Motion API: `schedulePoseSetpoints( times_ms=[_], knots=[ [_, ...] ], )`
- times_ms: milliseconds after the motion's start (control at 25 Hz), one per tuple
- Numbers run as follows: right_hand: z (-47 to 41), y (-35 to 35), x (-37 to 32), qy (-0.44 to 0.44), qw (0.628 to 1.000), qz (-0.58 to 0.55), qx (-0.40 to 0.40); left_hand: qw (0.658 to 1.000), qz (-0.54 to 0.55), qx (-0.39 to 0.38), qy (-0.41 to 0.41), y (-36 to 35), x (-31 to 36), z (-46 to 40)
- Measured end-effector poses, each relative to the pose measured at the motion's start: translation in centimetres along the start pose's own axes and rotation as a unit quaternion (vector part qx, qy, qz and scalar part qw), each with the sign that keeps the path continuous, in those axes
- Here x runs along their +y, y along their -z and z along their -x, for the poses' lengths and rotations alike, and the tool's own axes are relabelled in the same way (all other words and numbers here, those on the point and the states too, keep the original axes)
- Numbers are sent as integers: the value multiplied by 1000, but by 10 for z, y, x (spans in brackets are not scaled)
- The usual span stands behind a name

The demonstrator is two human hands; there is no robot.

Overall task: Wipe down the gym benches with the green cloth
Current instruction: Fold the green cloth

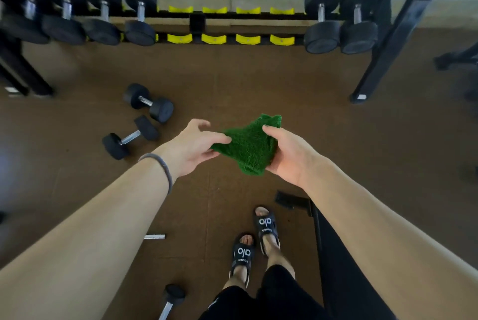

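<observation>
A fluffy green cloth (249, 144) hangs bunched in the air between both hands, above the brown floor. My right hand (287, 156) grips its right side, fingers curled round it from below and thumb on top. My left hand (192, 147) pinches the cloth's left corner between thumb and fingers. Part of a black bench (336, 262) shows at the lower right, mostly hidden under my right forearm.
A dumbbell rack (196, 22) with yellow cradles and black dumbbells spans the far side. Two loose dumbbells (139, 118) lie on the floor to the left, another (172, 299) near the bottom edge. My feet in black slides (254, 239) stand beside the bench. A black rack leg (380, 61) slants at right.
</observation>
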State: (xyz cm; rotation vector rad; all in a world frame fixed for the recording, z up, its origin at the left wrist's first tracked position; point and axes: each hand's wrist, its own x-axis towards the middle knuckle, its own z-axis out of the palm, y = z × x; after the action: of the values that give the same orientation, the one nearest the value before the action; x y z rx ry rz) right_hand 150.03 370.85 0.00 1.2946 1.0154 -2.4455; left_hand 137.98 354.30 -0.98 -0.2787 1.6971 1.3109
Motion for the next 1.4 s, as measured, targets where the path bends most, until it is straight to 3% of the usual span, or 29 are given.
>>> schedulePoseSetpoints(
  times_ms=[80,200,400,560,680,880,1120,1280,1400],
  knots=[
    [-12,-11,-15,-1,1000,-16,-14,994,99,17,33,2,14,-3],
    [-33,-30,-38,-16,999,-20,-40,987,149,27,52,-4,31,-11],
    [-69,-67,-69,-32,996,41,-78,982,125,143,-6,18,61,-33],
    [-99,-120,-70,-58,988,86,-113,978,147,139,-42,59,84,-33],
    [-121,-178,-66,-81,981,114,-135,967,181,178,-35,103,96,-32],
    [-168,-288,-59,-101,955,222,-166,913,331,222,-81,218,125,-40],
    [-230,-424,-52,-57,885,419,-192,925,309,206,-81,352,161,-53],
    [-277,-491,-59,-24,883,391,-259,929,278,228,-93,423,194,-67],
    [-311,-543,-65,-44,859,406,-308,928,268,244,-92,471,219,-81]
  ],
)
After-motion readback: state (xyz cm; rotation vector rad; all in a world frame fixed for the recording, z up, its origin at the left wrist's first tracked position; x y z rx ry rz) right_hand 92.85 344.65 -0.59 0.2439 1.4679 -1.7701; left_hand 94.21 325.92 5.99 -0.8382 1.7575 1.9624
